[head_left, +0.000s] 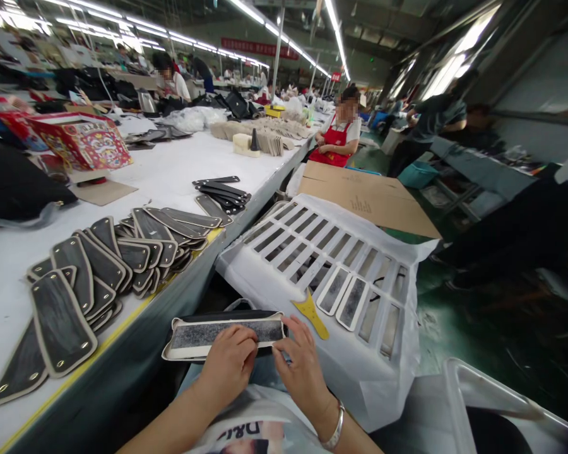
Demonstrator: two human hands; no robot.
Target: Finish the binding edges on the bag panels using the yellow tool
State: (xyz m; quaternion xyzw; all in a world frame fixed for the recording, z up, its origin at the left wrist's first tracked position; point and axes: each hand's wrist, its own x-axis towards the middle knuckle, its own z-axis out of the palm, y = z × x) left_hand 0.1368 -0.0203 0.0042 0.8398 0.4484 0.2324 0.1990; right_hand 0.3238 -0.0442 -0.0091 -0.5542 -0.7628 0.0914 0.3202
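Note:
A long dark piece with a grey fuzzy strip and pale border [194,335] lies across my lap. My left hand [231,359] rests on its middle with the fingers curled together at the lower edge. At its right end, my right hand [300,359] pinches the corner between thumb and fingers. To the right, a yellow tool [312,313] lies on a white slatted rack [274,277]. Two pale-edged strips [351,302] sit side by side on that rack.
Dark riveted straps [61,321] are piled along the edge of the white table [170,164]. Thin black strips [222,192] lie farther back. Beyond the rack are a cardboard sheet [360,195] and a person in a red apron [334,142]. A clear bin [454,397] stands at the lower right.

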